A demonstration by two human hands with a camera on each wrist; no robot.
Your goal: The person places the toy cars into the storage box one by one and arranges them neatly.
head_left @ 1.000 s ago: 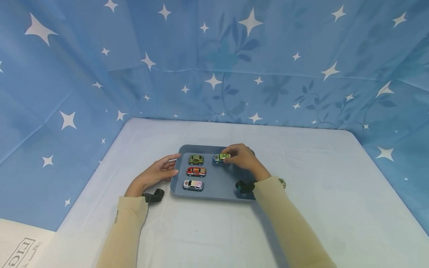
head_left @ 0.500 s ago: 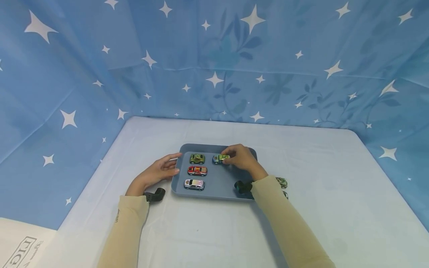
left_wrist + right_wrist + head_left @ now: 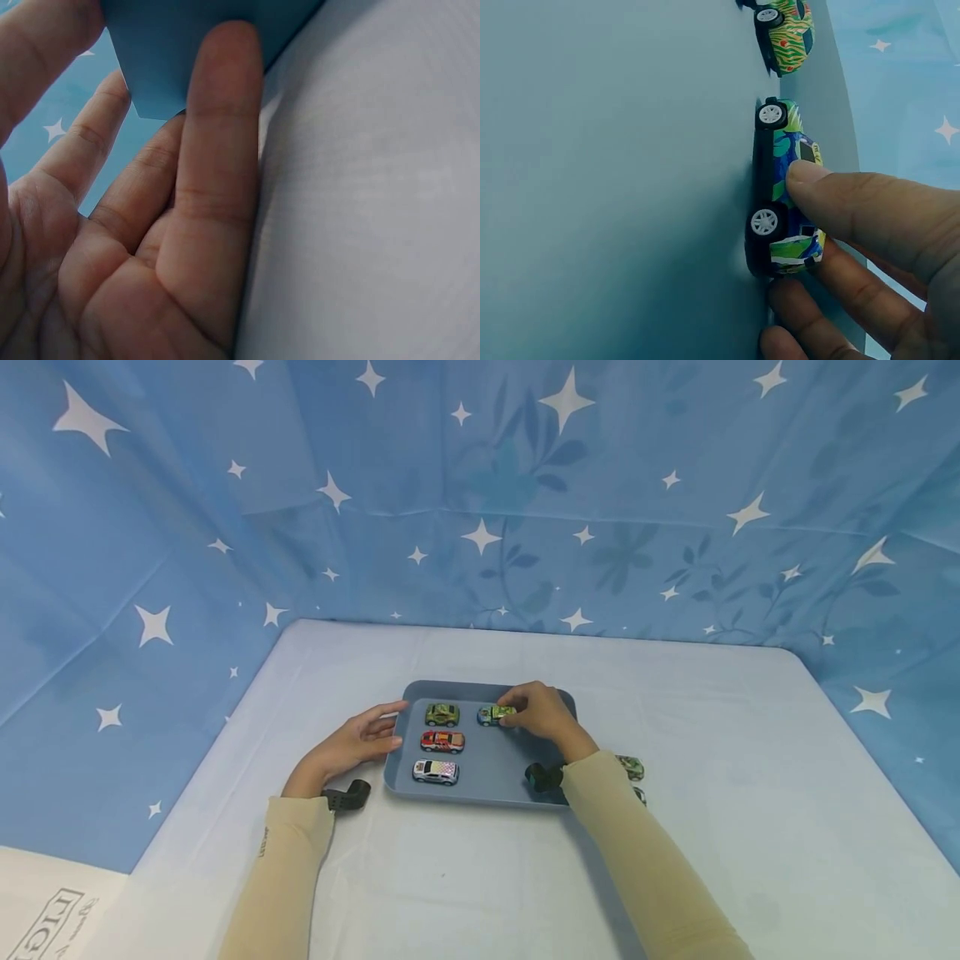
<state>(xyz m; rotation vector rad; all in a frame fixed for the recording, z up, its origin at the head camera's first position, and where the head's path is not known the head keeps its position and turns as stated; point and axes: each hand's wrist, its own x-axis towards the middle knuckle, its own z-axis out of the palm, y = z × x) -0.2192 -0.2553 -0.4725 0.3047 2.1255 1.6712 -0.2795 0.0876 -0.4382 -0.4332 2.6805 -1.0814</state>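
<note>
The left hand (image 3: 348, 748), fingers extended and unclenched, touches the left wall of the smooth grey-blue tray (image 3: 495, 774). In its left part stand a green car (image 3: 442, 716), a red car (image 3: 442, 742) and a white car (image 3: 436, 772) (glossy toys). Farther right, near the tray's back wall, the right hand (image 3: 546, 712) pinches a blue-green car (image 3: 783, 161) with white spoked wheels.

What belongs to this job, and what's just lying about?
Job, apparently:
blue-green toy car, held
blue-grey rectangular tray
green toy car
red toy car
white toy car
probably camouflage toy car beside tray

Background:
blue star-patterned cloth
cream printed sheet
</note>
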